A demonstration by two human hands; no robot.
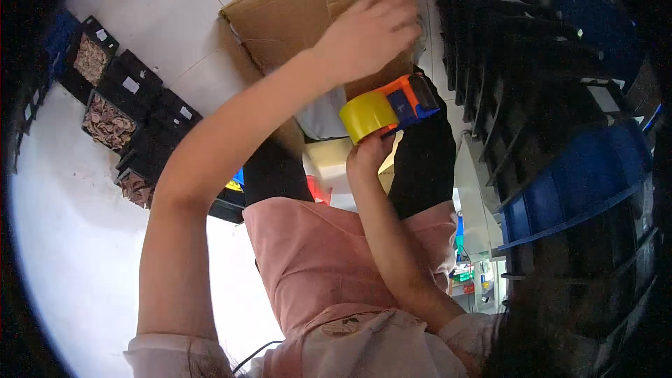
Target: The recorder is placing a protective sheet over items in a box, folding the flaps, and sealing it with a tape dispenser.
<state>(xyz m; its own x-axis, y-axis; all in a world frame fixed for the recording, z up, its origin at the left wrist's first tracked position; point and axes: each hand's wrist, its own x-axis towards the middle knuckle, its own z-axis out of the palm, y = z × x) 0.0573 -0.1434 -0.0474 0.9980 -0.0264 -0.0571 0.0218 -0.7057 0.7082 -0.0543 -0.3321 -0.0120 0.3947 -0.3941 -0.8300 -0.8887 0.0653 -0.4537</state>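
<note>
A brown cardboard box stands in front of me, one flap folded over its top and dark marks on the flap. Across that flap lies my left hand, its fingers stretched out and slightly blurred. Below it, my right hand grips a tape dispenser with an orange and blue body and a yellow roll. The dispenser's dark end points to the right, near the box's near edge. Something whitish shows at the box's near side, partly covered by my left arm.
On the left, black bins hold many small brownish pieces. Stacked black bins and a blue bin line the right side. My legs in dark trousers flank the space below the box, over a pale tiled floor.
</note>
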